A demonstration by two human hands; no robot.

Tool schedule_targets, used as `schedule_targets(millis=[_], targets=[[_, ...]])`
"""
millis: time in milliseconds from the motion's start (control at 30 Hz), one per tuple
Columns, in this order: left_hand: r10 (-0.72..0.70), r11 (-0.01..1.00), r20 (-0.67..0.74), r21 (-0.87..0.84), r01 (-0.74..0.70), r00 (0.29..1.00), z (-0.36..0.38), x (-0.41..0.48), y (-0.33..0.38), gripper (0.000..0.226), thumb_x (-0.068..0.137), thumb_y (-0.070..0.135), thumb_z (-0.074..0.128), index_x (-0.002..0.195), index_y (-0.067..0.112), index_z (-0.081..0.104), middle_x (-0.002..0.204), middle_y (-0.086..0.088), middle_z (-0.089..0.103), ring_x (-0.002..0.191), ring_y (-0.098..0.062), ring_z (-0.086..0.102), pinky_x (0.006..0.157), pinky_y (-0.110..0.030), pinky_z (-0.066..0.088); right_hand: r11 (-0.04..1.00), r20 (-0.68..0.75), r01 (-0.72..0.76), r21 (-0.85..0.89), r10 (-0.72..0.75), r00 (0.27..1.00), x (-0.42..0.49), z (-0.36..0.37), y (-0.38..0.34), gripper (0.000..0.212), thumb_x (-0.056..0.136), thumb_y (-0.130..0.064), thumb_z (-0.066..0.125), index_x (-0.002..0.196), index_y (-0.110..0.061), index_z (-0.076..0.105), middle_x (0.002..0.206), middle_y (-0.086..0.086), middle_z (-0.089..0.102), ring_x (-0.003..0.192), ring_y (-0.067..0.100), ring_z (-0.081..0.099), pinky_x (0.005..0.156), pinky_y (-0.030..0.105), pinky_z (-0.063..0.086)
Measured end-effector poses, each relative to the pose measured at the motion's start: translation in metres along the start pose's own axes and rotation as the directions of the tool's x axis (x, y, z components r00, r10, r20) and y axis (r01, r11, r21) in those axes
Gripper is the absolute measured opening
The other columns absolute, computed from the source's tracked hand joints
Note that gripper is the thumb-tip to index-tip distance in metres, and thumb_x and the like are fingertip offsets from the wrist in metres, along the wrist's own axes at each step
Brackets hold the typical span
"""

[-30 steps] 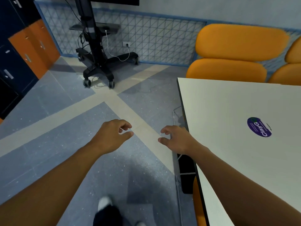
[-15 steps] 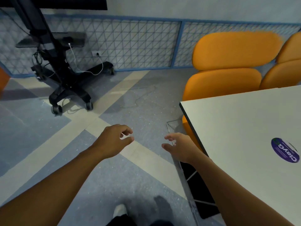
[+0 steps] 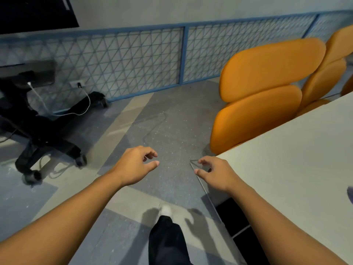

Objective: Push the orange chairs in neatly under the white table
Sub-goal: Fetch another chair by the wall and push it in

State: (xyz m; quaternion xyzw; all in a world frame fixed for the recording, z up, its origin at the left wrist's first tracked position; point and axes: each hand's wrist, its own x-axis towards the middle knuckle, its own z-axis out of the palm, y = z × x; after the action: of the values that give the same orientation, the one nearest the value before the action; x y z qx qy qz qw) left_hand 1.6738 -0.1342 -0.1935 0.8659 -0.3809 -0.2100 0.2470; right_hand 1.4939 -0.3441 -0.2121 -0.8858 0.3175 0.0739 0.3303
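Forearms reached in from the two lower corners of the frame and met near its middle, both bare and held out over the grey speckled floor point(image 3: 172, 131). The left hand point(image 3: 133, 165) hung just left of centre with its back up, its fingers loosely curled and the thumb stretched toward the right, holding nothing. The right hand point(image 3: 215, 174) hovered just right of centre, beside the near corner of the white table point(image 3: 286, 159), its fingers likewise loosely bent and empty; whether it touched the table edge could not be told. The table filled the lower right of the frame. Behind its far edge, right of centre, stood the nearest orange chair point(image 3: 267, 88), two padded cushions one above the other, the lower one partly hidden by the tabletop. A second orange chair point(image 3: 328, 69) stood just beyond it at the upper right edge. A black wheeled stand point(image 3: 44, 138) with a white cable point(image 3: 57, 111) occupied the left side, before a blue mesh panel point(image 3: 124, 62). A dark trouser leg point(image 3: 166, 241) and white shoe point(image 3: 165, 210) showed at bottom centre.
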Motion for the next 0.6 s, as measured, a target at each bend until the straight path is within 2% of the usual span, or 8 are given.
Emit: schedule_targets(millis=[233,367,467,600], targets=[[0.061,0.998,0.07,0.002,-0.061,0.996,-0.032,0.148,0.012,0.024,0.087,0.04,0.068,0.109,0.029,0.066,0.109,0.009,0.064,0.097,-0.007,0.058,0.084,-0.024,0.044,0.993,-0.085,-0.099,0.059,0.104,0.991,0.105,-0.064,0.016,0.045,0.093,-0.043,0.067,0.133,-0.022,0.061,0.136,0.001,0.062,0.12,0.021,0.058,0.1,0.036,0.048],[0.118,0.993,0.099,0.0,-0.118,0.988,-0.045,0.219,0.028,0.025,0.087,0.04,0.068,0.11,0.03,0.066,0.109,0.01,0.064,0.097,-0.005,0.058,0.081,-0.022,0.043,0.984,-0.101,-0.168,0.059,0.173,0.98,0.139,-0.098,0.026,0.045,0.095,-0.044,0.063,0.135,-0.023,0.059,0.137,-0.002,0.061,0.116,0.019,0.058,0.093,0.03,0.047],[0.156,0.988,0.134,-0.005,-0.157,0.979,-0.051,0.269,0.042,0.027,0.088,0.039,0.068,0.112,0.028,0.065,0.11,0.01,0.064,0.098,-0.005,0.058,0.082,-0.023,0.043,0.969,-0.149,-0.229,0.098,0.241,0.959,0.161,-0.121,0.036,0.045,0.095,-0.044,0.063,0.136,-0.025,0.058,0.136,-0.002,0.061,0.116,0.018,0.058,0.094,0.031,0.048],[0.239,0.971,0.16,-0.012,-0.241,0.958,-0.055,0.329,0.059,0.029,0.088,0.038,0.068,0.114,0.028,0.065,0.109,0.01,0.064,0.098,-0.006,0.059,0.081,-0.022,0.042,0.942,-0.217,-0.294,0.161,0.324,0.921,0.185,-0.147,0.049,0.042,0.098,-0.043,0.059,0.136,-0.027,0.058,0.135,-0.004,0.06,0.108,0.011,0.054,0.087,0.027,0.046]])
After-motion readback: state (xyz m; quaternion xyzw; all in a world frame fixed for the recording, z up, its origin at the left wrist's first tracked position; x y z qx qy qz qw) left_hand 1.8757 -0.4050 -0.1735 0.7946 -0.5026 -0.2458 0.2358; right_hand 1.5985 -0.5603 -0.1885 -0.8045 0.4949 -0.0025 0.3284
